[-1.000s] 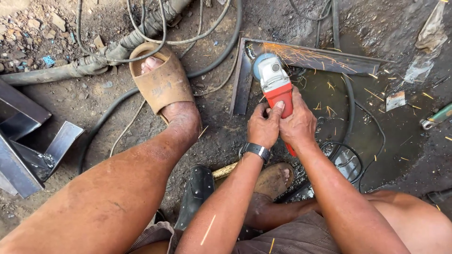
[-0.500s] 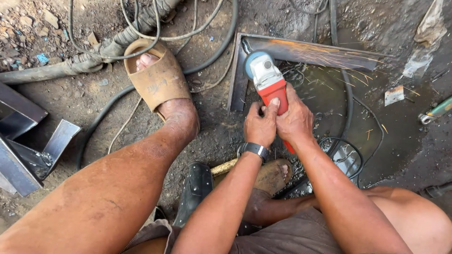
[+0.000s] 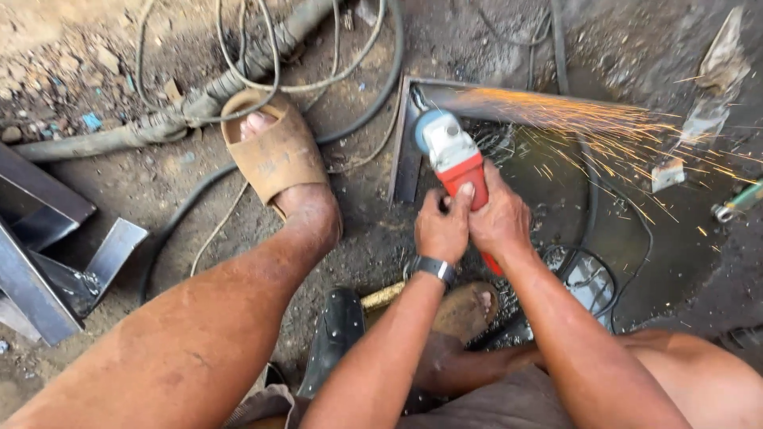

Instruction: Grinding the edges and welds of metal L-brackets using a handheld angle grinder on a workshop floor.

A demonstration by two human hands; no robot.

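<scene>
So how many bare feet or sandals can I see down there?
2. One foot in a tan sandal is stretched out at upper left beside the cables. The other foot is tucked under the forearms at lower centre, partly hidden, so whether it wears a sandal cannot be told.

Grinder disc [image 3: 419, 127] behind its guard

From my feed: grinder [image 3: 451, 152] sits on the metal frame's [image 3: 407, 151] corner, sandaled foot [image 3: 274, 155] left of it, hoses [image 3: 238, 75] behind, steel offcuts [image 3: 48, 246] far left, I think.
</scene>
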